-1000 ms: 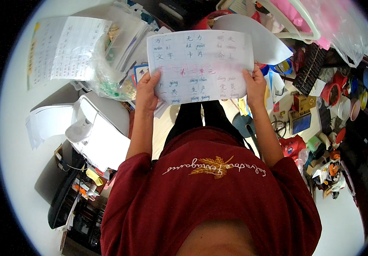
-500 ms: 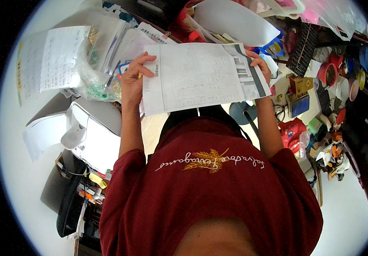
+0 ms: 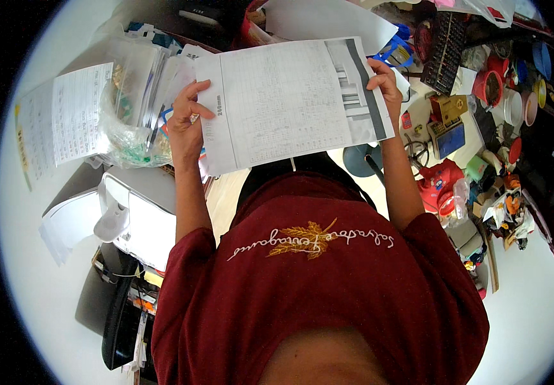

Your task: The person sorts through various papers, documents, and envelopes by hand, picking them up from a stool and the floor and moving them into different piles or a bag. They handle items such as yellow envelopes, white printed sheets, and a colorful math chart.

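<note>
A large white sheet of paper (image 3: 283, 102) is stretched between my two hands in front of my body, slightly tilted. Faint lines of print or writing cover its middle, and a grey and dark printed band runs along its right side. My left hand (image 3: 187, 122) pinches the left edge, thumb and forefinger showing on the front. At the upper right edge my right hand (image 3: 386, 83) grips the sheet, its fingertips curled over the dark band. Whether there is more than one sheet I cannot tell.
Left stands a pile of papers and clear plastic bags (image 3: 136, 128); below it is a white device (image 3: 113, 215). A black keyboard (image 3: 443, 51), a blue-screened calculator (image 3: 449, 138), a red bag (image 3: 440, 183) and several pots (image 3: 488, 86) crowd the right. White paper (image 3: 328, 22) lies beyond the sheet.
The sheet and both hands have shifted left and a little upward in the picture, and the sheet tilts more, its right side higher. Both hands keep their grip.
</note>
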A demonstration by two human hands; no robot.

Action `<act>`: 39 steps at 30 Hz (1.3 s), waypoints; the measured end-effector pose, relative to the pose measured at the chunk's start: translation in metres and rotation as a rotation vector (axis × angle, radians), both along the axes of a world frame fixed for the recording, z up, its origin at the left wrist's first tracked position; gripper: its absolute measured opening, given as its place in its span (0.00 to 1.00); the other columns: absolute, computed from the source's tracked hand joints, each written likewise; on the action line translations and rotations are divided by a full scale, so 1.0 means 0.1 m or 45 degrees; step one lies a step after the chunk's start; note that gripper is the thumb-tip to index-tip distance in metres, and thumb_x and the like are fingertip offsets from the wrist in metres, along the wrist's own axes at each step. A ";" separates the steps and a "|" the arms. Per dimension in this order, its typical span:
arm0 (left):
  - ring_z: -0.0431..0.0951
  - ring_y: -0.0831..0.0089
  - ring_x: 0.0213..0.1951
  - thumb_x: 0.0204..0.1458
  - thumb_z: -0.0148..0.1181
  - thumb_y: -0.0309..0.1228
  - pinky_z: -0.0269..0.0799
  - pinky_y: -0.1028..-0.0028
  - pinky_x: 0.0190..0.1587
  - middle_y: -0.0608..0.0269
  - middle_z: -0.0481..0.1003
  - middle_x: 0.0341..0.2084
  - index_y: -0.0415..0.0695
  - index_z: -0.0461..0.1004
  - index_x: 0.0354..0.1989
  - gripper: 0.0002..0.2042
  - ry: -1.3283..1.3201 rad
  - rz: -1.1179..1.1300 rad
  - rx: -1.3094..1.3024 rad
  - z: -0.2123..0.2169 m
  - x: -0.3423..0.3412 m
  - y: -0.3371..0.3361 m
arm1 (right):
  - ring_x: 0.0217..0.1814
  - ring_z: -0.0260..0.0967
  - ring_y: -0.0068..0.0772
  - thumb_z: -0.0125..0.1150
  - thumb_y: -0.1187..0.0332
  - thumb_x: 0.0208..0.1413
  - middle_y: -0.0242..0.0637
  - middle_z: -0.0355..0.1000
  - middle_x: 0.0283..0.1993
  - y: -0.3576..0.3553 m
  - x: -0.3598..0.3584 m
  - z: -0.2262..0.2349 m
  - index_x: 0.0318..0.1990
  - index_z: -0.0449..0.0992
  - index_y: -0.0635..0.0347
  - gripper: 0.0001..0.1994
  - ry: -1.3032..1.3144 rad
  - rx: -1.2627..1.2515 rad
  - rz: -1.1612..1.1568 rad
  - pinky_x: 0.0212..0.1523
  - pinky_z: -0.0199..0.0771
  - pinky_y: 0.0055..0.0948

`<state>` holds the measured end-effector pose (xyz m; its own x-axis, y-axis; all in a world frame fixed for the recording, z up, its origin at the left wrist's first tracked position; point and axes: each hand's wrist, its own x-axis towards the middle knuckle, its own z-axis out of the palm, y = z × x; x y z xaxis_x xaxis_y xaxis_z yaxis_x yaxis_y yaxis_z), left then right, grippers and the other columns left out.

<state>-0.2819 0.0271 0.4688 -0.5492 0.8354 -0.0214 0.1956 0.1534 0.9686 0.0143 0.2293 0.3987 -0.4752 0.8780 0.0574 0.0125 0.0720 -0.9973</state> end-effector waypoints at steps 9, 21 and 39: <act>0.68 0.68 0.50 0.38 0.59 0.19 0.63 0.73 0.50 0.59 0.69 0.48 0.44 0.71 0.19 0.05 -0.028 0.078 0.010 -0.07 0.02 0.06 | 0.53 0.61 0.37 0.64 0.76 0.35 0.38 0.62 0.52 -0.04 0.01 0.15 0.22 0.71 0.55 0.07 -0.242 0.260 -0.074 0.51 0.62 0.30; 0.59 0.59 0.56 0.53 0.39 0.56 0.50 0.60 0.60 0.51 0.61 0.54 0.41 0.53 0.58 0.33 -1.704 0.554 0.599 0.38 0.28 0.53 | 0.55 0.60 0.41 0.58 0.75 0.44 0.43 0.61 0.54 -0.16 -0.44 0.82 0.20 0.69 0.57 0.06 -0.166 0.513 -0.382 0.54 0.58 0.33; 0.66 0.61 0.51 0.49 0.53 0.24 0.61 0.59 0.55 0.56 0.66 0.49 0.39 0.57 0.54 0.22 -1.461 0.621 0.484 0.31 0.03 0.06 | 0.56 0.57 0.50 0.62 0.72 0.38 0.50 0.56 0.58 -0.54 -1.10 0.93 0.43 0.72 0.57 0.19 -0.451 0.887 0.308 0.53 0.59 0.37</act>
